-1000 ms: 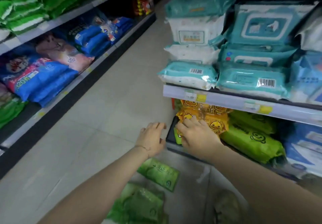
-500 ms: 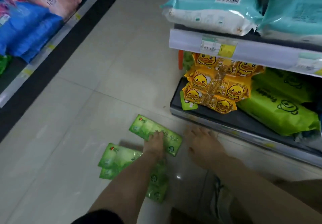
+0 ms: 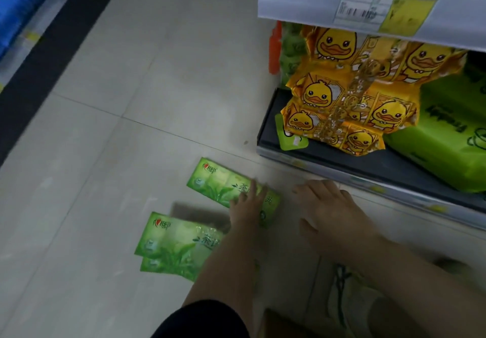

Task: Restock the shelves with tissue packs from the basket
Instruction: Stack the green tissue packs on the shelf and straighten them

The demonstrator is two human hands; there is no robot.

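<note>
Green tissue packs lie on the tiled floor. My left hand [image 3: 247,206] rests on the farther green pack [image 3: 215,182] with fingers laid flat over it. Two more green packs [image 3: 173,245] lie stacked nearer me, partly under my left forearm. My right hand [image 3: 323,206] hovers with spread fingers over the bare floor, just in front of the bottom shelf's edge [image 3: 368,180], holding nothing. On that shelf sit yellow duck-print tissue packs [image 3: 342,106] and a large lime-green pack [image 3: 441,138]. No basket shows clearly.
A price-label rail [image 3: 368,1] of the shelf above overhangs the duck packs. A small green tag [image 3: 290,140] lies on the shelf front. The opposite shelf's dark base [image 3: 52,56] runs along the left. A shoe [image 3: 349,298] is near my right forearm.
Both hands dropped from the duck packs on the bottom shelf down to the floor. My left hand came to rest on a green pack. The view tilted downward and closer.
</note>
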